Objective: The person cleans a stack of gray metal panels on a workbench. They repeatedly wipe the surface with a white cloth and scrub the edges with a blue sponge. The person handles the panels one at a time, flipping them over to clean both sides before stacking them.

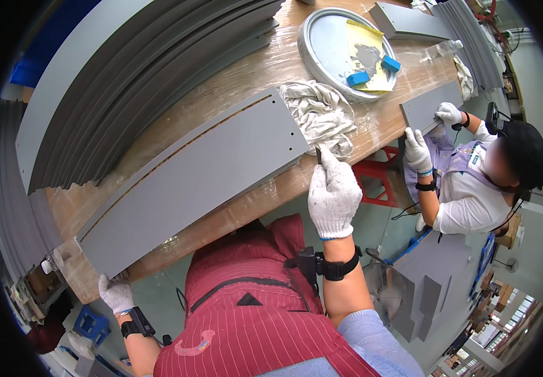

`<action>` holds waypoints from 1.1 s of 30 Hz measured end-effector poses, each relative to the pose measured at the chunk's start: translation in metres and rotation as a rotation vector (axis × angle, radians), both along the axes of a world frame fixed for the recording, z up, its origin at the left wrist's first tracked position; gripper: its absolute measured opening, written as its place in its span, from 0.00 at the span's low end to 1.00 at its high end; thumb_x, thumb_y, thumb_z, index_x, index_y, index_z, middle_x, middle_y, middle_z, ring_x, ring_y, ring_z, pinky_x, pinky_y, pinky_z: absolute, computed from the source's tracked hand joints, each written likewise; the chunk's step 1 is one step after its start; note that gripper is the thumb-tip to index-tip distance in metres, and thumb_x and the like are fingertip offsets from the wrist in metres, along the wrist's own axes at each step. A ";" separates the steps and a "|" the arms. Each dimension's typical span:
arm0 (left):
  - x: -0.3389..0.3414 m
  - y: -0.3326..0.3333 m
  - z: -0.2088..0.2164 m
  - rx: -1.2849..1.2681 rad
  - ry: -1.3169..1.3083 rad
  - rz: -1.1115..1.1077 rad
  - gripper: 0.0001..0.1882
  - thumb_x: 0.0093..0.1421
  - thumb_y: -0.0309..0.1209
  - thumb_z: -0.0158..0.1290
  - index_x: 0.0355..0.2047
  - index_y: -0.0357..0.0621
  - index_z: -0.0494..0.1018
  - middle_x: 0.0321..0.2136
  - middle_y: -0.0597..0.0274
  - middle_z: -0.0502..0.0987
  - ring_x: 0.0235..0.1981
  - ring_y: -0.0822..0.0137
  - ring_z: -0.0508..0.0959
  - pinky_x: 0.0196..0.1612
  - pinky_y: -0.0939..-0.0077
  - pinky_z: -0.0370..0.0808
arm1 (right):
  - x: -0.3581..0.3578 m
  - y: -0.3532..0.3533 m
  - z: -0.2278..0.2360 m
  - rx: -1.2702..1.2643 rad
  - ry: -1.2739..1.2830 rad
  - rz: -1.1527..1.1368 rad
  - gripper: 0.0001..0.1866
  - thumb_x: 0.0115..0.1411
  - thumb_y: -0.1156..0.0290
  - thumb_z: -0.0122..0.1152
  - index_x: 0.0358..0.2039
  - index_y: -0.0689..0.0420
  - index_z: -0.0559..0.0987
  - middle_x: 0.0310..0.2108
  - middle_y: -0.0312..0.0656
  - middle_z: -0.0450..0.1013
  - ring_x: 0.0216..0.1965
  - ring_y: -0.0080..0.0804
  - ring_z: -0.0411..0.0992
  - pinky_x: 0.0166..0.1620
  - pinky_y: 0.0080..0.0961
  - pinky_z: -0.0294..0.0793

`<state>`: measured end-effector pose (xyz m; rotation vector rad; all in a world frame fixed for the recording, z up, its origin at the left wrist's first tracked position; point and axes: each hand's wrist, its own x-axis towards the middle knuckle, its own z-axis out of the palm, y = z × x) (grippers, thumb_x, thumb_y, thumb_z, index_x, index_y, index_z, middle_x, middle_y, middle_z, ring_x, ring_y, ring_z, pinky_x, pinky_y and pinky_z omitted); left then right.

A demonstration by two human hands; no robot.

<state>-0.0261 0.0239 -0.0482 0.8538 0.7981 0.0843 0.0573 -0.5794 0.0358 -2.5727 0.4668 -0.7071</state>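
A person's two white-gloved hands at a wooden table (372, 125), with a curved grey panel (190, 182) lying across it from near left to far right. The left hand (115, 294) is at the panel's near left corner, fingertips at the edge; whether they close around it cannot be told. The right hand (334, 195) pinches a small, thin dark tool (319, 155) between thumb and fingers, just beside the panel's right end. A slot runs along the panel's far edge, and small dark holes mark its right end. A crumpled white cloth (318, 113) lies at that end; beyond it stands a round tub (309, 53) bearing a yellow sheet (359, 44) smeared grey and two blue blocks (357, 78). Stacked grey panels (158, 63) occupy the far left. At right, a co-worker (472, 163) handles another grey panel (431, 107).
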 end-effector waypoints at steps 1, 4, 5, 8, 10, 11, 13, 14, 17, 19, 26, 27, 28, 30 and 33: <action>0.001 -0.001 -0.001 0.001 0.003 0.011 0.24 0.61 0.38 0.56 0.57 0.46 0.72 0.55 0.60 0.77 0.57 0.57 0.74 0.60 0.56 0.69 | -0.002 0.003 0.003 0.023 0.004 0.032 0.19 0.56 0.77 0.65 0.49 0.54 0.82 0.32 0.44 0.77 0.30 0.46 0.78 0.34 0.38 0.78; 0.001 -0.003 0.001 -0.015 -0.014 -0.018 0.24 0.61 0.38 0.56 0.57 0.46 0.72 0.55 0.60 0.77 0.58 0.57 0.74 0.60 0.56 0.68 | 0.001 0.002 -0.001 -0.015 0.008 0.007 0.19 0.55 0.77 0.65 0.50 0.54 0.82 0.31 0.44 0.77 0.30 0.46 0.78 0.35 0.38 0.78; 0.001 -0.003 0.001 -0.024 -0.025 -0.037 0.24 0.61 0.37 0.56 0.57 0.46 0.72 0.55 0.60 0.77 0.58 0.57 0.73 0.61 0.56 0.68 | 0.001 0.001 0.000 -0.012 -0.009 0.009 0.19 0.55 0.77 0.65 0.50 0.54 0.82 0.31 0.44 0.76 0.30 0.46 0.77 0.34 0.37 0.78; -0.003 0.006 -0.003 -0.003 -0.022 -0.036 0.25 0.61 0.38 0.56 0.58 0.46 0.72 0.56 0.60 0.77 0.58 0.57 0.74 0.61 0.56 0.67 | 0.001 0.002 0.000 -0.016 -0.036 0.059 0.19 0.56 0.76 0.65 0.50 0.53 0.82 0.30 0.44 0.75 0.29 0.45 0.77 0.34 0.37 0.78; -0.002 0.001 -0.001 -0.015 -0.025 -0.015 0.25 0.61 0.37 0.56 0.58 0.46 0.72 0.56 0.61 0.77 0.58 0.57 0.74 0.61 0.56 0.68 | 0.003 0.006 0.003 -0.032 0.032 0.038 0.18 0.57 0.76 0.65 0.50 0.54 0.82 0.31 0.45 0.76 0.29 0.45 0.77 0.34 0.38 0.78; -0.002 -0.002 -0.001 -0.021 -0.027 -0.003 0.25 0.61 0.37 0.56 0.58 0.46 0.72 0.56 0.61 0.77 0.58 0.58 0.74 0.61 0.56 0.68 | 0.004 0.000 0.000 -0.047 0.019 -0.005 0.18 0.57 0.77 0.65 0.49 0.54 0.82 0.32 0.45 0.76 0.30 0.46 0.77 0.34 0.38 0.78; -0.002 -0.007 0.002 0.001 -0.041 0.011 0.25 0.61 0.37 0.56 0.58 0.45 0.72 0.56 0.61 0.77 0.58 0.57 0.74 0.60 0.56 0.68 | 0.005 -0.011 -0.009 -0.067 -0.038 -0.038 0.18 0.57 0.76 0.65 0.50 0.54 0.82 0.32 0.46 0.76 0.30 0.47 0.77 0.34 0.39 0.78; -0.001 -0.009 0.001 0.012 -0.044 0.017 0.25 0.61 0.36 0.56 0.59 0.45 0.71 0.57 0.61 0.76 0.58 0.57 0.74 0.60 0.57 0.68 | 0.007 -0.006 -0.008 -0.066 -0.049 -0.008 0.18 0.57 0.77 0.65 0.50 0.54 0.82 0.31 0.45 0.76 0.29 0.46 0.77 0.33 0.39 0.78; -0.001 -0.008 0.001 0.005 -0.030 0.022 0.26 0.60 0.35 0.56 0.59 0.45 0.71 0.57 0.61 0.76 0.58 0.58 0.74 0.59 0.57 0.69 | 0.010 0.036 0.002 -0.013 0.026 0.166 0.20 0.56 0.76 0.65 0.51 0.54 0.81 0.27 0.43 0.73 0.26 0.43 0.75 0.30 0.36 0.76; 0.005 -0.017 0.004 -0.003 -0.040 0.014 0.27 0.59 0.35 0.57 0.60 0.46 0.71 0.56 0.61 0.77 0.58 0.57 0.74 0.60 0.58 0.69 | 0.003 0.077 0.001 -0.009 0.099 0.437 0.26 0.53 0.74 0.65 0.55 0.52 0.78 0.24 0.40 0.70 0.22 0.39 0.73 0.26 0.34 0.74; 0.002 -0.029 0.011 0.029 -0.131 -0.066 0.32 0.55 0.35 0.59 0.61 0.45 0.71 0.55 0.60 0.76 0.56 0.58 0.74 0.61 0.58 0.68 | 0.033 0.041 -0.003 -0.036 -0.033 0.262 0.17 0.59 0.80 0.64 0.50 0.60 0.82 0.31 0.46 0.77 0.30 0.44 0.78 0.36 0.34 0.79; 0.005 -0.033 0.014 0.038 -0.136 -0.064 0.32 0.54 0.34 0.59 0.61 0.45 0.70 0.55 0.60 0.76 0.57 0.57 0.74 0.61 0.58 0.68 | 0.034 0.034 -0.010 -0.038 -0.069 0.249 0.17 0.59 0.80 0.63 0.51 0.60 0.82 0.31 0.46 0.76 0.29 0.44 0.78 0.35 0.34 0.79; 0.007 -0.041 0.017 0.045 -0.141 -0.058 0.33 0.54 0.33 0.59 0.62 0.45 0.69 0.56 0.60 0.75 0.57 0.57 0.74 0.62 0.58 0.68 | 0.033 0.051 -0.002 -0.012 0.005 0.300 0.19 0.58 0.80 0.63 0.51 0.59 0.82 0.30 0.46 0.76 0.29 0.44 0.78 0.35 0.35 0.79; 0.014 -0.049 0.022 0.044 -0.169 -0.075 0.35 0.53 0.31 0.58 0.64 0.45 0.68 0.57 0.59 0.75 0.58 0.57 0.73 0.62 0.59 0.68 | 0.021 0.102 0.007 -0.008 0.107 0.515 0.23 0.55 0.80 0.64 0.53 0.54 0.81 0.28 0.44 0.75 0.26 0.43 0.77 0.32 0.36 0.77; 0.019 -0.050 0.019 0.080 -0.169 -0.111 0.37 0.53 0.34 0.60 0.65 0.42 0.66 0.59 0.59 0.74 0.61 0.57 0.72 0.65 0.59 0.66 | -0.005 0.175 0.012 -0.031 0.284 1.007 0.31 0.47 0.77 0.68 0.55 0.49 0.79 0.22 0.38 0.69 0.19 0.38 0.70 0.24 0.34 0.71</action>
